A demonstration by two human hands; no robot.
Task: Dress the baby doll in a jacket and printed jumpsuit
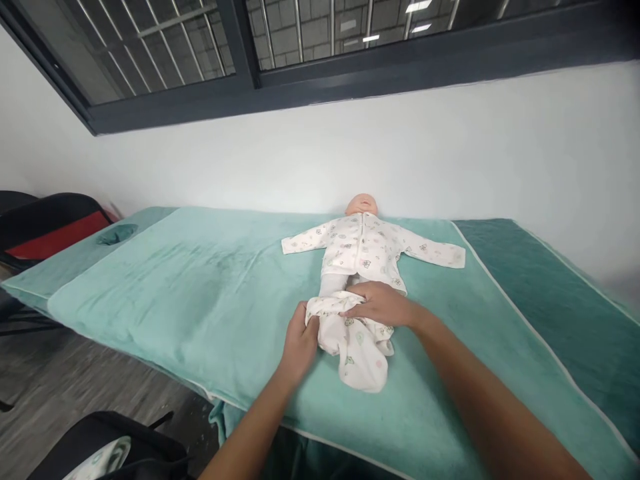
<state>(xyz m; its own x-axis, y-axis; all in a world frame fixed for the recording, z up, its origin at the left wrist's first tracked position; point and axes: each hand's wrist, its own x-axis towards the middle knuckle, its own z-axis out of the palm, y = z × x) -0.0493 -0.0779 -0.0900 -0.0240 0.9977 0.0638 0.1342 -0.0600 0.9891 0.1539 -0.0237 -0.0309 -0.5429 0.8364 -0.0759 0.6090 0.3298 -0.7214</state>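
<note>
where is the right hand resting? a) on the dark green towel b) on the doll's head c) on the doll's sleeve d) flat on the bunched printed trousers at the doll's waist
d, the right hand lies flat on the bunched printed trousers just below the doll's jacket, while the left hand grips their edge.

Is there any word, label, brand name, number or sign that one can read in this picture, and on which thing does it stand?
None: no readable text anywhere.
The baby doll's top and the printed trousers, gripped by the left hand and pressed by the right hand, bear only small picture motifs, no letters.
The teal towel shows no label.
</note>
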